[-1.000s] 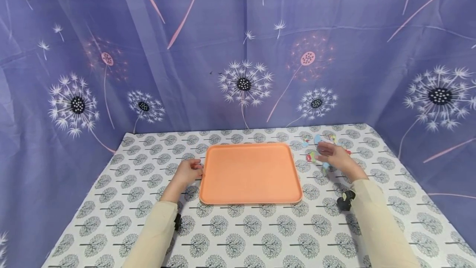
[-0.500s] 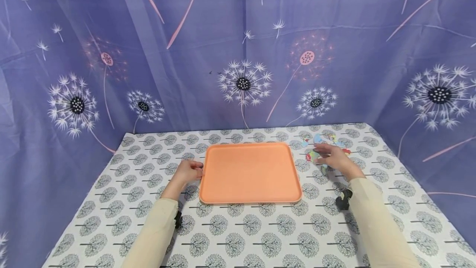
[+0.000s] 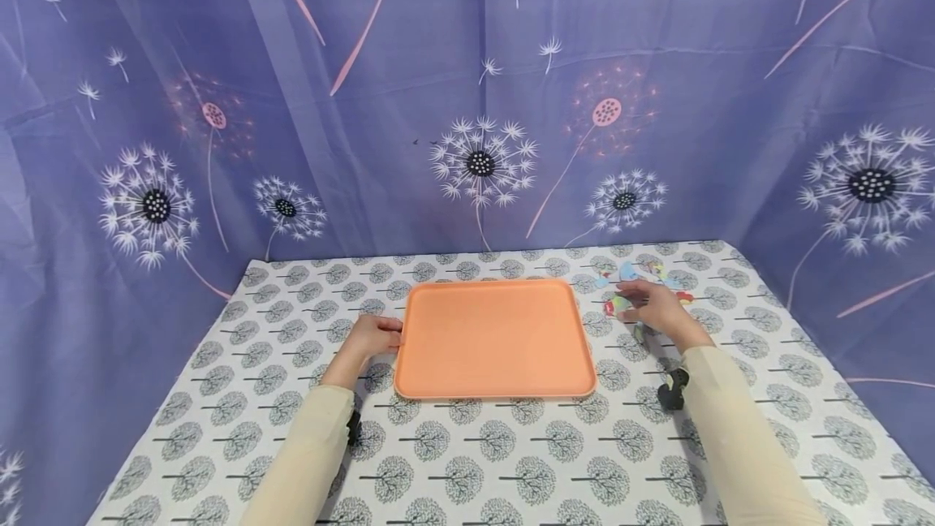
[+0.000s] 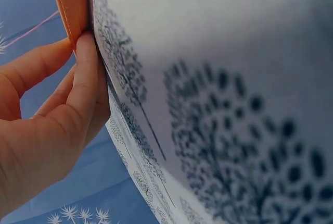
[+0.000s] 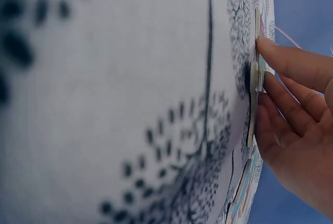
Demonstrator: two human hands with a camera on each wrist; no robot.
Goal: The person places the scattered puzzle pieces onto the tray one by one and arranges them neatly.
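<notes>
Orange tray [image 3: 497,339] lies flat on the desk [image 3: 493,506], its left rim pinched in the near-closed left grip [image 3: 372,337], presumably to steady it, while the right grip [image 3: 657,309], partly spread, touches flat coloured pieces [image 3: 612,307] rightward, seemingly clasping none.

The orange rectangular tray [image 3: 495,339] lies mid-frame on the desk spread with white tree-print cloth [image 3: 467,461], the left fingers [image 3: 389,323] at its left edge. Flat multicoloured pieces [image 3: 612,306] lie right of it, around the right fingers [image 3: 635,289]. Purple dandelion-print fabric [image 3: 365,144] hangs behind, across the upper frame.
</notes>
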